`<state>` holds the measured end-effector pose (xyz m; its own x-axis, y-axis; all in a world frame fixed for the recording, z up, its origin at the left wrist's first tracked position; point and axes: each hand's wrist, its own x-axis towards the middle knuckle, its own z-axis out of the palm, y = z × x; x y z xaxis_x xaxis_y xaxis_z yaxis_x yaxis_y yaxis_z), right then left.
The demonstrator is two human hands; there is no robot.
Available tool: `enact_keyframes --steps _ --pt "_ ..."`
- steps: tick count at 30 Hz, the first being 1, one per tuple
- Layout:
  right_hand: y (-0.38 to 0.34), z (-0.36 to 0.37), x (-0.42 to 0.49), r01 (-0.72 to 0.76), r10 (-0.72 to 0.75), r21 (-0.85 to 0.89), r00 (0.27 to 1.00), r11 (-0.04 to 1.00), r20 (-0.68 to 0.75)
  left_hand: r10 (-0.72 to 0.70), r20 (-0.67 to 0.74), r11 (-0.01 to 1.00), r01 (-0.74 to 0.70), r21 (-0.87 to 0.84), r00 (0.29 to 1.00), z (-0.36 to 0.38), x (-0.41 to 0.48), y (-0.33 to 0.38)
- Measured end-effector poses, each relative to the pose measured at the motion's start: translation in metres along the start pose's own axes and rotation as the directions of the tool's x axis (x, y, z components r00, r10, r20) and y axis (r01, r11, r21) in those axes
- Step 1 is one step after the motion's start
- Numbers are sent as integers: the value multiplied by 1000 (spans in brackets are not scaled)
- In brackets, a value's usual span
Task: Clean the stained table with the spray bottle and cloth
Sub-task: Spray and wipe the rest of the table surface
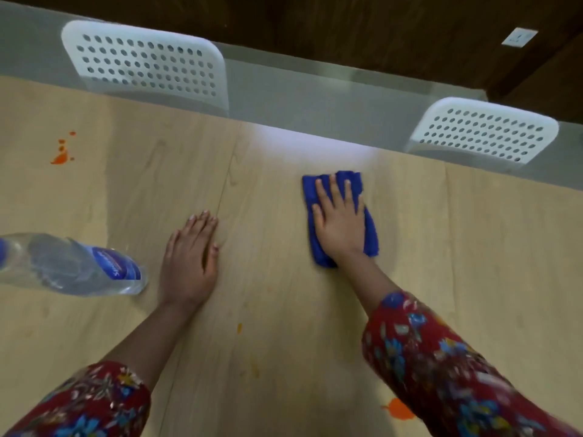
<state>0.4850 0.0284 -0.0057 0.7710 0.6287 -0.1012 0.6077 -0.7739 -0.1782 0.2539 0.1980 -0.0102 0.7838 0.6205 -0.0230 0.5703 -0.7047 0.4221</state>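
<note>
Tabletop (pixel 473 247): pale wood grain, seam lines. Stains: orange splatter (pixel 61 154) far left; small orange spot (pixel 239 327) near centre; orange blot (pixel 399 410) at near edge.

Cloth (pixel 310 190): blue, folded, flat on tabletop right of centre, under flat right hand (pixel 339 220).

Spray bottle (pixel 72 266): clear, blue label, at left edge; top cut off by the frame.
</note>
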Motion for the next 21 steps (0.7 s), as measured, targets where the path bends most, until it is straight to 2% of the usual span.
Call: enact_keyframes --steps 2,3,4,5,7,8,10,13,15,17,18,19,21 --pt "4 8 -28 224 -224 -5 974 975 41 0 0 1000 0 0 1000 0 0 0" --pt "21 5 -31 241 -241 3 970 971 33 -3 -1 1000 3 -3 1000 -1 1 1" --pt "39 1 -22 173 -173 -5 985 985 4 -3 0 1000 3 -5 1000 0 1 0" --pt "56 -4 -6 29 -30 -19 999 999 -26 -1 -1 1000 1 -7 1000 0 0 2" --pt "64 -13 43 -235 233 -13 970 972 -63 -3 -5 1000 3 -30 1000 0 1 2" --pt "55 -15 69 -264 263 -8 962 965 -72 -5 -15 998 4 -59 1000 -1 2 2" --pt "10 -13 106 -147 146 3 987 989 -68 -13 -53 991 6 -133 999 -1 1 1" --pt "-74 4 105 142 -142 12 990 990 -22 -37 -131 971 5 -239 991 1 -1 -2" --pt "-104 13 55 386 -386 20 922 922 23 -59 -173 958 7 -286 983 0 -1 -3" --pt "-92 21 -12 614 -612 26 782 789 115 -85 -196 949 20 -313 977 -1 -4 -4" --pt "-71 19 -31 659 -654 24 741 752 151 -99 -205 945 28 -326 974 -1 -3 -2" --pt "-49 17 -31 665 -661 17 738 746 137 -112 -208 940 36 -338 972 -1 -2 -1" --pt "-19 10 3 524 -521 -25 851 852 73 -119 -199 936 44 -348 973 -1 -3 0"
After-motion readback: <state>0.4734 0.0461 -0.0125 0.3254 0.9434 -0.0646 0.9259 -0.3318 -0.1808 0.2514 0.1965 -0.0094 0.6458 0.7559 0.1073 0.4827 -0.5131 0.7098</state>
